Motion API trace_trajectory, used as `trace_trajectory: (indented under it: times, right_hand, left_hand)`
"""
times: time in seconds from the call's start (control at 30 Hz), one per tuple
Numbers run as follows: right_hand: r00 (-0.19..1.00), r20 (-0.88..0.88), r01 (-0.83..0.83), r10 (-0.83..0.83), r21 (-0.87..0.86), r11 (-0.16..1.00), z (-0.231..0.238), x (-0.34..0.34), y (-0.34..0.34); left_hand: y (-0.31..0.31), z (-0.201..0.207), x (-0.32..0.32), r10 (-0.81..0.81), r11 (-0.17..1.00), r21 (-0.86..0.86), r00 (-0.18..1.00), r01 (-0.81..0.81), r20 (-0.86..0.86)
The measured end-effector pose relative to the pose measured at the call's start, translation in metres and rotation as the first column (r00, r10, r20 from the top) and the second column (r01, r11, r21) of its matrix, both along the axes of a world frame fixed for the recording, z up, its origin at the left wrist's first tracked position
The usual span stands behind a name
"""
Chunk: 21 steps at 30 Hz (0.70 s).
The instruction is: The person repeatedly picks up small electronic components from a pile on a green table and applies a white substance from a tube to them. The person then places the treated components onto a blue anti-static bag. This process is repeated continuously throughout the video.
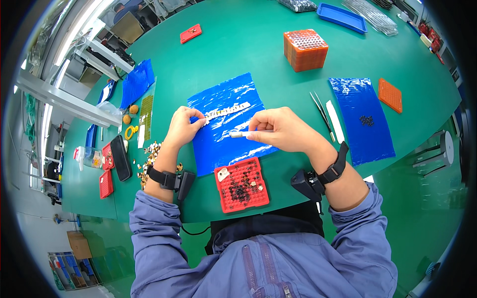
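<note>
Head cam | your L hand (182, 127) at row of white bits (229, 111) – can't tell grip | your R hand (281, 129) pinches pale stick (239, 134) – over blue sheet (212, 155)

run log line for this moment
left hand: at pale row, left end; right hand: holding pale stick; blue sheet: under row; red tray: dark bits

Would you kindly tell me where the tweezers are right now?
In the head view, the tweezers lie on the green table to the right of the right hand, just left of the white strip.
</note>
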State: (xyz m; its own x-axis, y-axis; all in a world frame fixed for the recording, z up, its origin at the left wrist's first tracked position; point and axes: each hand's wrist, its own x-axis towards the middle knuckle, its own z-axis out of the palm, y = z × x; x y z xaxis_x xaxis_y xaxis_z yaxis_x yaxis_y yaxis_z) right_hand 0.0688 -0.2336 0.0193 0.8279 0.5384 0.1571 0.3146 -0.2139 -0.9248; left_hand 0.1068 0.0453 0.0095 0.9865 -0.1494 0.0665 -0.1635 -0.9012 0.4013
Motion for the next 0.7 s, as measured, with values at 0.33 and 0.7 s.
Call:
trace_trajectory:
  times: [0.33,0.7]
  right_hand:
    - [1.000,0.021,-0.002,0.002,-0.013,1.000,0.000,-0.001,-0.002]
    - [0.997,-0.061,0.048,-0.049,-0.016,0.999,0.007,-0.006,0.002]
  left_hand:
    - [0.011,0.007,-0.003,0.074,0.997,-0.027,0.996,-0.073,0.039]
    - [0.014,-0.003,-0.010,-0.043,0.997,0.070,0.995,0.037,0.089]
